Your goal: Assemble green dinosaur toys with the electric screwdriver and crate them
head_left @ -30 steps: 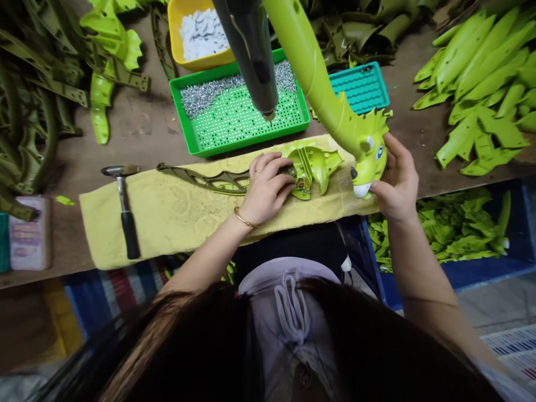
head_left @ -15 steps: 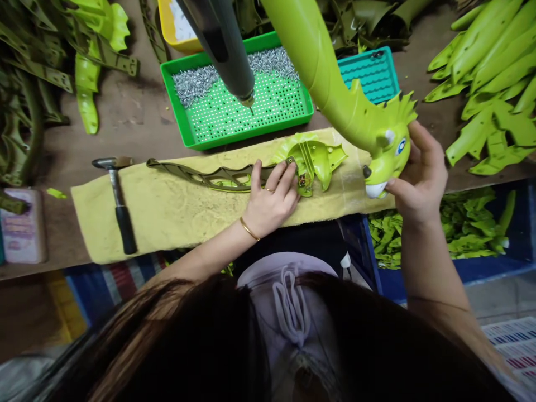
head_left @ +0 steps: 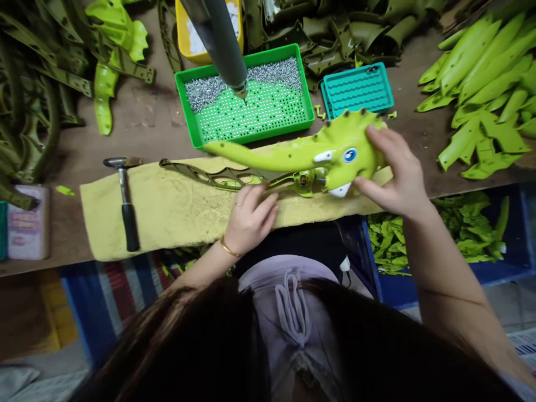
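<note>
My right hand grips the green dragon-like head piece by its back end, thumb below and fingers above. The piece's long tapering green part stretches left over the yellow cloth. Beneath it lies an olive frame part with green pieces, partly covered by the head. My left hand rests at the lower edge of the frame part, fingertips on it and fingers slightly spread. A dark powered driver hangs point down over the green basket.
A green basket of screws and teal trays stand behind the cloth. A hammer lies left. Olive parts and green parts are piled at both sides. A blue crate stands below right.
The head piece has swung down and left, from upright over the basket to lying across the frame part. My left hand has shifted slightly left and down.
</note>
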A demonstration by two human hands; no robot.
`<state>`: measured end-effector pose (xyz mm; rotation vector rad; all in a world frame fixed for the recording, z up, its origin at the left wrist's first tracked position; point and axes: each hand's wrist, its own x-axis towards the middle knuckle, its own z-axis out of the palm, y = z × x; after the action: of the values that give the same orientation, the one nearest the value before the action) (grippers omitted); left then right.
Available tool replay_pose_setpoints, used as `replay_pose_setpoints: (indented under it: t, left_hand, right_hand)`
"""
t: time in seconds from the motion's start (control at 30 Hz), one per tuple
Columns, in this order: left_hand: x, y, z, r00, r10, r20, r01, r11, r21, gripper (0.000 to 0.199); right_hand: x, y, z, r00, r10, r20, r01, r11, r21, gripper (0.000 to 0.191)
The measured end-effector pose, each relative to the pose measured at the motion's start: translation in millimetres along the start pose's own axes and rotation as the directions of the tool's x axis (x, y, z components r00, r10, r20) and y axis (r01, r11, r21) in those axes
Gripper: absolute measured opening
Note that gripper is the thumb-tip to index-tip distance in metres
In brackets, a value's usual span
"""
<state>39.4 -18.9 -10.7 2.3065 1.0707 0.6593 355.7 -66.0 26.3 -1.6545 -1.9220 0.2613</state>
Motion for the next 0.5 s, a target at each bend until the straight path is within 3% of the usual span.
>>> replay_pose_setpoints:
  t: [0.03, 0.07, 0.13, 0.2, 0.23, 0.27, 0.33, 0.5]
  left_hand:
    - [-6, 3, -3.1, 0.988, -0.148, -0.041, 0.141, 0.981, -0.130, 0.021]
    - [-12, 7, -6.3, 0.946, -0.321, -0.037, 0.297, 0.909, -0.292, 0.022]
    - [-18, 13, -13.2, 0.776, -0.619, 0.122, 0.553, 0.574, -0.603, 0.027]
    - [-20, 15, -20.1, 0.604, -0.733, 0.313, 0.623, 0.189, -0.759, 0.029]
    - [-19, 15, -23.2, 0.554, -0.753, 0.355, 0.599, 0.065, -0.798, 0.028]
    - [-17, 14, -25.8, 0.522, -0.774, 0.357, 0.557, -0.008, -0.831, 0.026]
    - [-15, 11, -28.9, 0.490, -0.810, 0.323, 0.474, -0.064, -0.878, 0.021]
    - [-12, 6, -28.7, 0.467, -0.829, 0.307, 0.394, -0.115, -0.912, 0.014]
  right_hand:
    - [8, -3, 3, 0.998, -0.035, 0.047, 0.036, 0.999, -0.029, 0.072]
    - [15, -6, 8, 0.993, -0.065, 0.095, 0.069, 0.997, -0.042, 0.071]
    - [29, -8, 18, 0.977, -0.102, 0.188, 0.111, 0.993, -0.040, 0.070]
    - [39, -8, 28, 0.960, -0.125, 0.251, 0.137, 0.990, -0.031, 0.071]
    - [42, -7, 31, 0.954, -0.130, 0.271, 0.143, 0.989, -0.030, 0.072]
    - [44, -7, 34, 0.950, -0.131, 0.284, 0.146, 0.989, -0.032, 0.072]
    - [44, -7, 37, 0.946, -0.143, 0.291, 0.163, 0.986, -0.042, 0.072]
    - [39, -8, 42, 0.945, -0.155, 0.290, 0.180, 0.982, -0.064, 0.072]
